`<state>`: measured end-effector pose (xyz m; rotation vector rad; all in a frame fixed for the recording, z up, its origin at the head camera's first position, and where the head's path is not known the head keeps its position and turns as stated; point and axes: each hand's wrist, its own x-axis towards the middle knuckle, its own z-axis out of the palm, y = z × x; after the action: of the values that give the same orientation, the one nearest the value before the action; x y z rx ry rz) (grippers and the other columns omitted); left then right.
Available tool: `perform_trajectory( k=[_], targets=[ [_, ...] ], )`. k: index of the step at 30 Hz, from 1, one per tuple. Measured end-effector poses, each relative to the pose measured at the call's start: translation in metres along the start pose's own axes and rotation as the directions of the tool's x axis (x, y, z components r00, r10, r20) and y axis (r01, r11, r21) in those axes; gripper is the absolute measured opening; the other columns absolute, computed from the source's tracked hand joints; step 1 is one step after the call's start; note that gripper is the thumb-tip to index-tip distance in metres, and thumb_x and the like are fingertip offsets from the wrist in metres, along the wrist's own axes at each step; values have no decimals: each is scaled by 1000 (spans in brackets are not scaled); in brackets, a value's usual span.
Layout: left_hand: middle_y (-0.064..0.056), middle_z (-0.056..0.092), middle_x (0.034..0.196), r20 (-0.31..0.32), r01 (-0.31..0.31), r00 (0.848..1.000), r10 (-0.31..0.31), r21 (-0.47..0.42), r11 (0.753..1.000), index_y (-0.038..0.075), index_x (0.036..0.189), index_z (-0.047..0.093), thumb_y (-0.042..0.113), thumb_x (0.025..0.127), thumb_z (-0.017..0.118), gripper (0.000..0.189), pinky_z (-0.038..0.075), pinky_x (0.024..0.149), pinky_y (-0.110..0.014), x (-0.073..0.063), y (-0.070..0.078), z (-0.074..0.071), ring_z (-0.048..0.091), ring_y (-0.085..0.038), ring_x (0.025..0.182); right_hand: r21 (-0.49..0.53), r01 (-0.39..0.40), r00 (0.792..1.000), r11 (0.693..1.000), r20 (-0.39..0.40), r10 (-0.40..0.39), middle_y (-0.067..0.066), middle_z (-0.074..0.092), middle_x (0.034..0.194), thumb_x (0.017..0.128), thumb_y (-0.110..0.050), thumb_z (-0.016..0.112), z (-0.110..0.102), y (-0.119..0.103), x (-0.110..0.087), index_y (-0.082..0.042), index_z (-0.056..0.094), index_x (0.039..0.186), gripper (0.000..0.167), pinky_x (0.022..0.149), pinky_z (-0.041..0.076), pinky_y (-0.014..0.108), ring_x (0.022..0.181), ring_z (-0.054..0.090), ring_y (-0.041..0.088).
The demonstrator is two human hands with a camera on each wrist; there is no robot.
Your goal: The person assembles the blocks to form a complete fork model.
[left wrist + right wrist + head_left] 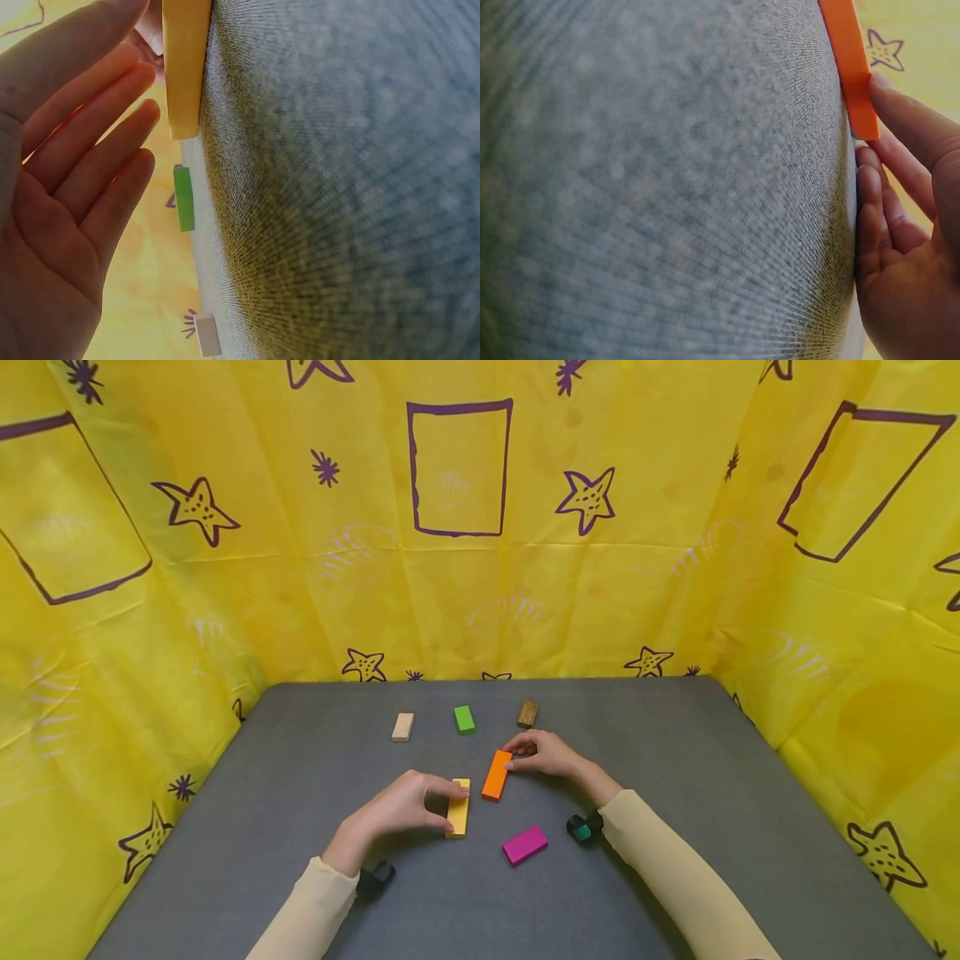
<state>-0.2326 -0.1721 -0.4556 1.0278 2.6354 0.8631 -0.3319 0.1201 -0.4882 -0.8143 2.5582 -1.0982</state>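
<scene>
In the head view my left hand (405,802) is at a yellow block (459,814). Its thumb lies by the near end and its index finger over the far part, so the block is held between them. Its other fingers stretch out fairly straight in the left wrist view, clear of the yellow block (184,75). To the right, my right hand (547,753) pinches the far end of an orange block (497,775) by thumb and index finger. The right wrist view shows the thumb against the orange block (853,75), with the remaining fingers bent near the tabletop.
A magenta block (525,846) lies nearer, between the forearms. Farther back sit a pale wooden block (402,727), a green block (464,720) and a brown block (528,714). Yellow patterned cloth (461,610) surrounds the grey table (315,727) at back and sides.
</scene>
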Motion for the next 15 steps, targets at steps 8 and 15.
perform_trajectory(
  k=[8, 15],
  targets=[
    [14, 66, 117, 11, -4, 1000, 5, -20, 1000, 20, 120, 67, 26, 74, 82, 49, 48, 98, -33, -1, -2, 1, 60, -6, 112, -4, -1, 1000, 1000, -4, 1, -2, 67, 109, 84, -31, 72, 1, 1, 1, -18, 69, 111, 30, 91, 49, 33, 99, 59, 14],
    [14, 66, 116, 16, 12, 1000, -11, -25, 1000, 21, 120, 68, 27, 74, 81, 48, 48, 98, -32, 0, -3, 3, 60, -5, 112, 1, -5, 1000, 1000, 3, 5, -3, 67, 109, 84, -32, 72, 0, 2, 1, -18, 70, 110, 30, 90, 49, 33, 98, 59, 13]
  ],
)
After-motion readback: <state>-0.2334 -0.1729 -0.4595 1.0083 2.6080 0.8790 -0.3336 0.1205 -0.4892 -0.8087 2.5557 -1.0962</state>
